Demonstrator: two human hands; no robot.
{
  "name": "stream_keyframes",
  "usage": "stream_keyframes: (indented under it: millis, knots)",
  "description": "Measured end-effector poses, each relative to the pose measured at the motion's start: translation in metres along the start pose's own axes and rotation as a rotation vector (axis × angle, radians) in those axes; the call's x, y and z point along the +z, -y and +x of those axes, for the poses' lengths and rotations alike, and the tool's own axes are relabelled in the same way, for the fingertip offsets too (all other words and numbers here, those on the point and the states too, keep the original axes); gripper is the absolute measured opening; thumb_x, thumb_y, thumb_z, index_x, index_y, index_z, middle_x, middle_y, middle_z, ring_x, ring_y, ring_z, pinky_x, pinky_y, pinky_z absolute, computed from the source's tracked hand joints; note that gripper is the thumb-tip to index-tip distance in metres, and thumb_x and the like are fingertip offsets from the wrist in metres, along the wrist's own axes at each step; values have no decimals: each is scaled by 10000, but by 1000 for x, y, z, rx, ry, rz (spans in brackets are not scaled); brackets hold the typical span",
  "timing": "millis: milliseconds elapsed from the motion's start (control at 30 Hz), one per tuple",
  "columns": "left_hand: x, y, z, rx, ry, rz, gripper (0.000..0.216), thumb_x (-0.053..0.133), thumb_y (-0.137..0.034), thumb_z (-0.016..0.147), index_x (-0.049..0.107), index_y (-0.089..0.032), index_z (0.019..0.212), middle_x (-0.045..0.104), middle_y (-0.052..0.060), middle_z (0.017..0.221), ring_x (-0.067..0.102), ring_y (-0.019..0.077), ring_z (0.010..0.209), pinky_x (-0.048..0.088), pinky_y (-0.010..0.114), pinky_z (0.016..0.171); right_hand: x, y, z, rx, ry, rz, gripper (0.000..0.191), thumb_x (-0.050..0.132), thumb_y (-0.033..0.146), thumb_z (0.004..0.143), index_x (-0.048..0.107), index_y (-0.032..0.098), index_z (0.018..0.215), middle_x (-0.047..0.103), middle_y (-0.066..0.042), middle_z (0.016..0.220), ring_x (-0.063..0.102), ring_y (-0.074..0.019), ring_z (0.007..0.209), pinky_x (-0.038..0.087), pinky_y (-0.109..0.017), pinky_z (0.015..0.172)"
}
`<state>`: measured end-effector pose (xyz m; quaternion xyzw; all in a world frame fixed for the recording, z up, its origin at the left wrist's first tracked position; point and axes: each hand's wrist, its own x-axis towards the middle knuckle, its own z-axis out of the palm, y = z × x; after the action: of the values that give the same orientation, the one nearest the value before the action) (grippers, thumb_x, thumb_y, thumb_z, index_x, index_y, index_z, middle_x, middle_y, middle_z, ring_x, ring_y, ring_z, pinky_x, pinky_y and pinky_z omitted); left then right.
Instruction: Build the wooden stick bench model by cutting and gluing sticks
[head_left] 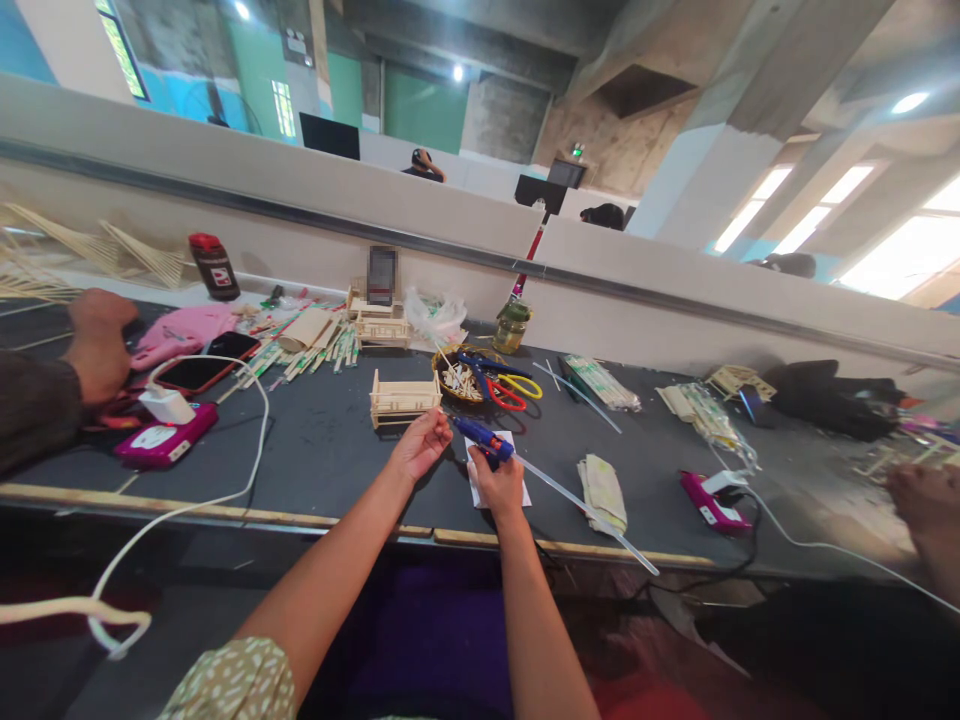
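My right hand [498,482] grips a blue hot glue gun [484,437]. A long clear glue stick [592,515] runs out of its back toward the lower right. My left hand [424,445] is pinched close to the gun's nozzle; whatever lies between its fingertips is too small to make out. Just beyond that hand stands a small wooden stick frame [405,398]. A white paper [517,494] lies under the glue gun. Behind them, a round basket [463,378] holds short wooden pieces, and scissors with red and yellow handles [517,388] rest against it.
Bundled sticks [322,340], a phone [210,362] and a magenta power strip [166,436] lie to the left. At right are a folded cloth [602,492] and another power strip [714,503]. Other people's hands [101,340] show at both sides. A low partition [450,215] bounds the back.
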<state>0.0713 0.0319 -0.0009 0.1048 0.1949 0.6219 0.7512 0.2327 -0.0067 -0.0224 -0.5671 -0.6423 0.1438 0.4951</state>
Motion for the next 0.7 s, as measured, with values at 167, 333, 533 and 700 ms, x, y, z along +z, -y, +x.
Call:
stream_keyframes:
  millis: [167,333,533,700]
  knots:
    - [0,0,1,-14,-11,-15,141,645,-118,850,592,-107,720,566,-8,596,513,55,502,494,176,530,-1,2,0,-28,-23,-3,305,613,489,812,701,209,895,718,-42,742,669,-221,715,485,-296,663]
    - [0,-1,1,-21,-27,5,143,639,-135,860,597,-107,726,566,-9,592,515,59,496,500,188,532,-1,3,1,-44,-32,5,317,610,492,810,694,204,913,726,-48,774,678,-232,744,494,-309,684]
    - [1,-1,2,-20,-44,10,146,667,-146,840,596,-113,717,562,-15,584,508,58,486,498,192,532,0,0,0,-50,-21,8,310,601,486,820,693,202,903,725,-48,772,678,-231,744,497,-314,691]
    - [1,0,3,5,-91,18,146,653,-121,843,599,-110,709,569,-12,577,525,59,492,496,183,527,2,-2,-1,-37,-10,27,310,606,494,822,676,208,920,729,-46,801,680,-227,760,506,-312,717]
